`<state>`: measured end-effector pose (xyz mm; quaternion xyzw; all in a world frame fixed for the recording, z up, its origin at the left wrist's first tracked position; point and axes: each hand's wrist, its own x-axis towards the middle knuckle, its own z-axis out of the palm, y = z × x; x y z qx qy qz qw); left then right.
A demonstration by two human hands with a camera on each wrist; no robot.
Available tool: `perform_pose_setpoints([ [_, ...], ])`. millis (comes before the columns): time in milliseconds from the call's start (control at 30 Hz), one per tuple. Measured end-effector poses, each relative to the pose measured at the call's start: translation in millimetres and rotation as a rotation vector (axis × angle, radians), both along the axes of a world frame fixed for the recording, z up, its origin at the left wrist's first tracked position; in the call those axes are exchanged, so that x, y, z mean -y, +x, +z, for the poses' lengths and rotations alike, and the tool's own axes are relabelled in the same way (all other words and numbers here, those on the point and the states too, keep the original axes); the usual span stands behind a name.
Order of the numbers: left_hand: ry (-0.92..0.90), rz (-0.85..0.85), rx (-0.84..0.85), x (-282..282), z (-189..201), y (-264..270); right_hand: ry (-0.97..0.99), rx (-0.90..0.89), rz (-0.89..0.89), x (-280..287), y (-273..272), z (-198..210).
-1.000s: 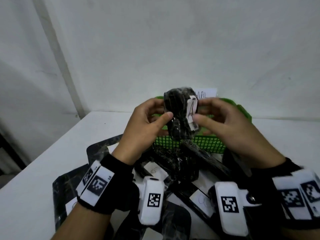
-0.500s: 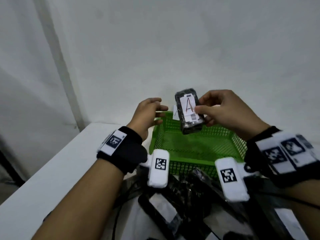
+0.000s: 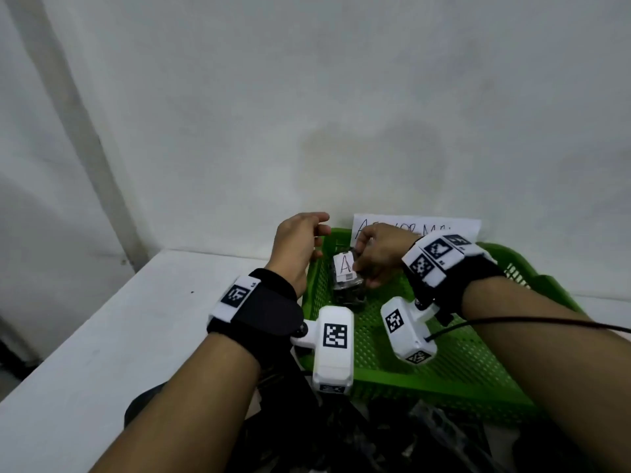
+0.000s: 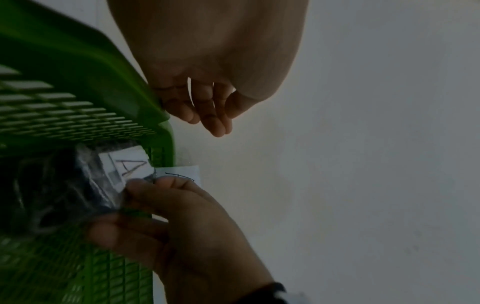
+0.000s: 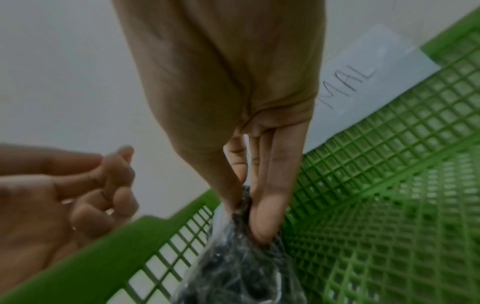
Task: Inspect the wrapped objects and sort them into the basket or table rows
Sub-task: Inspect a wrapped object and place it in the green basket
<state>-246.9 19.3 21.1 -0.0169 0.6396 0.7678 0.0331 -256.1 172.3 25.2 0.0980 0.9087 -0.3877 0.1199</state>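
right hand (image 3: 377, 252) reaching into the green basket (image 3: 478, 390), fingers (image 5: 267, 216) and thumb pinched on the top end of a dark wrapped object (image 3: 346, 285) in crinkly clear film. wrapped object down inside the basket near its far left corner, white label marked "a" (image 3: 345, 268) facing up; from these views, cannot tell whether its lower end touches the mesh floor. in the left wrist view, same label (image 4: 130, 167) seen beside the basket's corner post, right thumb lying across its edge.

left hand (image 3: 297, 247) hovering just outside the basket's left rim, holding nothing, fingers (image 4: 207, 111) loosely curled and slightly apart, close to the wrapped object but not touching it.

basket on the white tabletop (image 3: 119, 336), pushed toward the wall. white paper sign (image 3: 454, 227) with handwritten letters propped behind the basket's far rim, ending in "mal" in the right wrist view (image 5: 348, 82). more dark film-wrapped items (image 3: 426, 438) heaped on the near tabletop, in front of the basket. black wrist straps with white marker blocks on both wrists.
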Motion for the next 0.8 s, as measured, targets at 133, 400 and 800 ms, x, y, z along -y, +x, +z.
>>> perform_pose_setpoints([
  [133, -0.148, -0.029, -0.063, -3.7, -2.7, -3.9, -0.071, 0.006, -0.036, 3.1, -8.0, -24.3],
  [400, -0.157, -0.056, -0.070, -3.4, 6.7, 6.0, 0.029, 0.019, -0.008, -4.7, 3.4, -22.9],
  [800, -0.336, -0.446, -0.221, -1.6, 48.9, 101.9, 0.253, -0.190, 0.064, -28.9, 96.6, 88.3],
])
